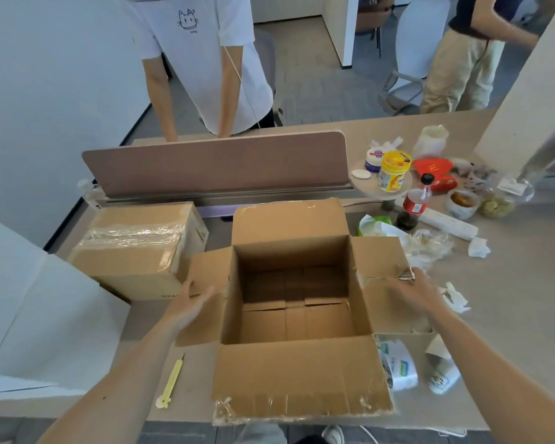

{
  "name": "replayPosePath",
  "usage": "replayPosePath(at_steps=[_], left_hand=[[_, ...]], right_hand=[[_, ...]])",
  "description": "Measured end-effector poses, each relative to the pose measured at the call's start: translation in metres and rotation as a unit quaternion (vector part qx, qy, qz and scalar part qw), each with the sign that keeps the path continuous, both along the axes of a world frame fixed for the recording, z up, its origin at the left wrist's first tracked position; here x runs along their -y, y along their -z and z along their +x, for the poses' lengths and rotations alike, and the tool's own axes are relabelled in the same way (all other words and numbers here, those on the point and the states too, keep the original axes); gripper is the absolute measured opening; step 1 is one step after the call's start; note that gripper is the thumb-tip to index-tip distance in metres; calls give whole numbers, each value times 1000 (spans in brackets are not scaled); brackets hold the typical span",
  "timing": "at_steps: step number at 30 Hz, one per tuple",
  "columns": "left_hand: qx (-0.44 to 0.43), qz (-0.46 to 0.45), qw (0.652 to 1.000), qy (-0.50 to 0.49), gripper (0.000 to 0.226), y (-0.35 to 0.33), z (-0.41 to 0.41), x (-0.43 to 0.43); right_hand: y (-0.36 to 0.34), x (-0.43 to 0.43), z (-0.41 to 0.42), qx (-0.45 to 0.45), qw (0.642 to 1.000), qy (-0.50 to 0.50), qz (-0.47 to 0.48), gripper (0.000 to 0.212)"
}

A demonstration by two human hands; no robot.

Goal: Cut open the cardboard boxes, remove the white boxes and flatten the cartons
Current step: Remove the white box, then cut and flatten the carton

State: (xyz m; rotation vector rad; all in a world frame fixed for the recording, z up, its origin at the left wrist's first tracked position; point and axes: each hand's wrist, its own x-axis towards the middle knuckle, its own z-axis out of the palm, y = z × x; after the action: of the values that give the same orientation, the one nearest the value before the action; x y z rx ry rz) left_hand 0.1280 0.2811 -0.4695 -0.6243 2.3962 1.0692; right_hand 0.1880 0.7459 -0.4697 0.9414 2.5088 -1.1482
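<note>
- open carton [295, 373] sits mid-worktop [510, 283], empty inside, 4 flaps splayed.
- left hand [193, 302] lies flat on the left flap, right hand [412, 291] flat on the right flap; both hands straight-fingered, gripping nothing.
- step judged: flattening. slit the bottom seam first; cutter [172, 378] lies beside the left forearm.
- sealed carton [138, 248] at left, taped shut.
</note>
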Motion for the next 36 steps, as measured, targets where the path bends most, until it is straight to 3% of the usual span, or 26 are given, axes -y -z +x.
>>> replayPosePath(at_steps=[8, 12, 17, 19, 23, 26, 29, 32, 34, 36], left_hand=[[-115, -38, 991, -52, 60, -20, -11, 15], [-178, -6, 983, -34, 51, -49, -10, 1], [-191, 73, 979, 13, 41, -78, -6, -24], [-168, 135, 976, 16, 31, -83, -2, -35], [-57, 172, 972, 147, 37, -63, 1, -44], [-79, 88, 967, 224, 40, -42, 5, -40], [-128, 10, 976, 174, 48, -20, 11, -28], [-15, 48, 992, 119, 77, -3, 24, -19], [86, 118, 984, 101, 75, -1, 37, -24], [118, 154, 975, 112, 66, -4, 44, -31]], right_hand=[[-33, -5, -7, -76, 997, 25, 3, 37], [-50, 21, -18, -112, 992, -36, -37, 35], [-63, 64, -24, -133, 975, -61, -166, 29], [-59, 76, -21, -134, 973, -79, -173, 26], [-34, 80, -10, -120, 980, -112, -117, 23], [-14, 63, 5, -109, 987, -113, -23, 26], [9, 46, 27, -42, 995, -93, -12, 44], [32, 40, 48, 31, 992, -96, -79, 58], [35, 48, 58, 41, 977, -75, -193, 58], [29, 60, 62, 35, 958, -72, -276, 46]])
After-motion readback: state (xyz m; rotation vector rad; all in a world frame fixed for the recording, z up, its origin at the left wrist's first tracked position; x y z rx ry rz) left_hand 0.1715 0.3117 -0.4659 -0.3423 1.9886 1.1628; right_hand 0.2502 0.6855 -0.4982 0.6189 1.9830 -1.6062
